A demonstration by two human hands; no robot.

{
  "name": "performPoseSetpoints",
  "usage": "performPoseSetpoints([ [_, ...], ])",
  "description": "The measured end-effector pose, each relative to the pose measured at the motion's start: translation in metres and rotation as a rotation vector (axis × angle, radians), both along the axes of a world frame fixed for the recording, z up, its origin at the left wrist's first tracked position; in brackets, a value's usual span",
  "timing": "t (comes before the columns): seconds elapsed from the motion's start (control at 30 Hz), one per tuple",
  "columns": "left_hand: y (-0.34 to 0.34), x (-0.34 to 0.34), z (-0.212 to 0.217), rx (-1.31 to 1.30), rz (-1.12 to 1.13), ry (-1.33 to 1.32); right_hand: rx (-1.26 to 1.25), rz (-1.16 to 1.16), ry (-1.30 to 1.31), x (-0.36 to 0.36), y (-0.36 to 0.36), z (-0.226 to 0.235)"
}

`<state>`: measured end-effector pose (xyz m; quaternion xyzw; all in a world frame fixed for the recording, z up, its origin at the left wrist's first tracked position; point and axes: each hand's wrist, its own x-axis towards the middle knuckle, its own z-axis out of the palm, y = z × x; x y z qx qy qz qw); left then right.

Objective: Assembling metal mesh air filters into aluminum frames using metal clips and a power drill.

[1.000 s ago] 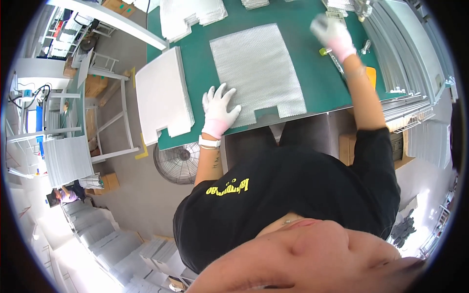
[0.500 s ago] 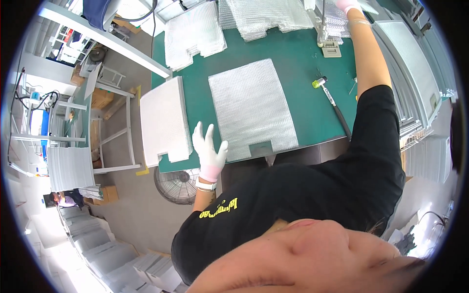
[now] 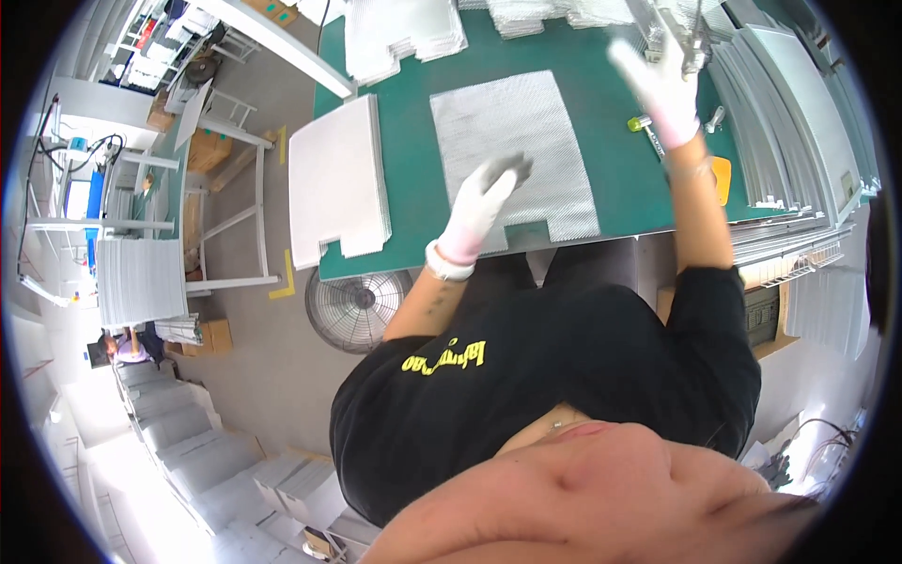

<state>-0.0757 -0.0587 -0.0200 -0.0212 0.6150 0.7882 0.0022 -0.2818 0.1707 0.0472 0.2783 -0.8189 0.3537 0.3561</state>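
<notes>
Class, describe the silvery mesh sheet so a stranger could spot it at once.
Find the green table, then its front edge, right of the white stack. There lies the silvery mesh sheet, notched on its near side, partly hidden by the left hand. Its grey, textured surface sets it apart from that plain white stack.

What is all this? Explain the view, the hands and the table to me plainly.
There is no robot: a person works with two gloved hands. A wide fisheye camera on their head looks down, so straight edges bend and their black shirt shows below.

On the green table lie a mesh sheet, a white stack to its left, and a hammer to its right.

The left hand is over the sheet; the right hand is blurred near a metal fixture. I see nothing clearly held.
</notes>
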Motion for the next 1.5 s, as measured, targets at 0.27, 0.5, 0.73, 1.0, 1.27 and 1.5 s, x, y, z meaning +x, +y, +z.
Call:
performPoseSetpoints([
  [0.27, 0.021, 0.017, 0.008, 0.170, 0.651, 0.220, 0.168, 0.262, -0.128, 0.170, -0.015, -0.034],
  [0.5, -0.017, 0.054, -0.021, -0.202, 0.528, 0.037, 0.231, 0.130, -0.592, 0.150, 0.011, -0.045],
  [0.73, -0.027, 0.043, -0.050, -1.167, 0.526, 0.063, 0.218, 0.076, -0.755, 0.136, -0.005, -0.086],
  [1.0, -0.032, 0.036, -0.075, -1.357, 0.456, -0.022, 0.340, 0.028, -0.626, 0.128, -0.009, -0.132],
  [1.27, -0.032, 0.036, -0.075, -1.395, 0.433, -0.072, 0.402, 0.101, -0.726, 0.121, -0.006, -0.129],
  [1.5, -0.035, 0.034, -0.073, -1.313, 0.419, -0.085, 0.425, 0.140, -0.769, 0.110, -0.008, -0.116],
])
